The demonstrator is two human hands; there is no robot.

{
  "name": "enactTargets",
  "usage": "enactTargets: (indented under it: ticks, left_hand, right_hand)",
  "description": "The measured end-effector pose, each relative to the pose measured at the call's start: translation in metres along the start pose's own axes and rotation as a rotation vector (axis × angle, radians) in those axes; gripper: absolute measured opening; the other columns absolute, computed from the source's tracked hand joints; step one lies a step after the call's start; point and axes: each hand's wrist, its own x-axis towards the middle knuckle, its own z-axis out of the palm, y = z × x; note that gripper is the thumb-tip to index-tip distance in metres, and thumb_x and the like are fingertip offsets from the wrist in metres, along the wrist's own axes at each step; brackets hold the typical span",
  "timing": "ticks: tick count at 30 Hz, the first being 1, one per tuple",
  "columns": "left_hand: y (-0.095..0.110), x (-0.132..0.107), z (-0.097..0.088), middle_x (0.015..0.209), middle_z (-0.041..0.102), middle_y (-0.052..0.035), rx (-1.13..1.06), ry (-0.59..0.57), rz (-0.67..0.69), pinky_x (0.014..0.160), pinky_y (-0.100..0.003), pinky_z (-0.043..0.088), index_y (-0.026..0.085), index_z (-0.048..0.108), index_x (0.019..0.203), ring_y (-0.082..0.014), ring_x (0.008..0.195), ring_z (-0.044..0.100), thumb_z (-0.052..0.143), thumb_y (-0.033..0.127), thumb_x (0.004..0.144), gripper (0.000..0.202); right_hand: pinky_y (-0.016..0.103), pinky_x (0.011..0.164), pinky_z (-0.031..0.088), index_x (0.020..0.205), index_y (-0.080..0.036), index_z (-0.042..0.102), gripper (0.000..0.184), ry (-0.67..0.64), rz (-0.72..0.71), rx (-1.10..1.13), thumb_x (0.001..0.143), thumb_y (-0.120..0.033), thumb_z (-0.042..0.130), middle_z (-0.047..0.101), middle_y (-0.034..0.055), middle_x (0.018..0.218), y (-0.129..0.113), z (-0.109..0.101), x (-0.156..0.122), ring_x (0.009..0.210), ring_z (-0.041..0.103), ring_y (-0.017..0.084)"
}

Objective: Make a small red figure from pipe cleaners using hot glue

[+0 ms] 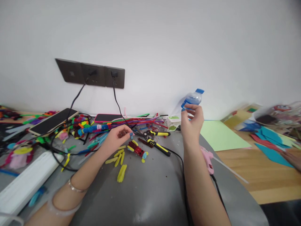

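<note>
My left hand [118,138] is low over the grey table, thumb and fingertips drawn together in a pinch. Blue shows at its fingertips; whether that is nail colour or a small piece is unclear. Just below lies a small red, yellow and blue pipe-cleaner figure [137,149]. Several short yellow fuzzy pieces [119,157] are spread to its left. Raised higher, my right hand [193,122] also has thumb and fingertips close together, with anything between them too small to make out. Behind it leans a clear bottle with a blue cap [194,98].
Yellow-black pliers [160,147] lie beyond the figure. A pink glue gun [207,160] with a cord is beside my right forearm. Phones [55,121], pipe cleaners [141,120] and a white power strip [30,179] crowd the left and back. Green paper [223,135] lies right; another person's hand [293,160] shows.
</note>
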Motion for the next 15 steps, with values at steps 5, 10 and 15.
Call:
enactTargets:
  ticks: [5, 10, 15]
  left_hand:
    - [-0.005, -0.001, 0.002, 0.074, 0.065, -0.0027, 0.001, -0.036, 0.002, 0.06, -0.024, 0.045, 0.017, 0.065, 0.081, -0.015, 0.065, 0.058, 0.063, 0.038, 0.082, 0.021]
    - [-0.01, 0.0, 0.001, 0.077, 0.066, -0.0026, -0.01, -0.037, 0.018, 0.063, -0.025, 0.047, 0.017, 0.065, 0.081, -0.0157, 0.068, 0.059, 0.065, 0.035, 0.08, 0.017]
    - [-0.013, 0.001, 0.001, 0.078, 0.067, -0.0031, -0.024, -0.043, 0.038, 0.064, -0.025, 0.047, 0.018, 0.066, 0.082, -0.016, 0.07, 0.061, 0.065, 0.033, 0.079, 0.016]
  right_hand:
    - [0.031, 0.067, 0.046, 0.098, -0.02, 0.053, 0.018, 0.043, 0.045, 0.094, 0.081, -0.024, 0.048, 0.063, 0.0092, 0.104, 0.013, -0.008, 0.011, 0.089, 0.062, 0.02]
    - [0.033, 0.07, 0.048, 0.096, -0.021, 0.055, 0.018, 0.113, -0.014, 0.018, 0.081, -0.026, 0.047, 0.065, 0.0092, 0.104, -0.001, -0.041, 0.02, 0.089, 0.063, 0.021]
    - [0.033, 0.058, 0.043, 0.07, -0.022, 0.06, 0.019, -0.307, 0.207, -0.397, 0.076, -0.04, 0.057, 0.067, 0.0084, 0.073, 0.003, -0.12, 0.01, 0.066, 0.06, 0.021]
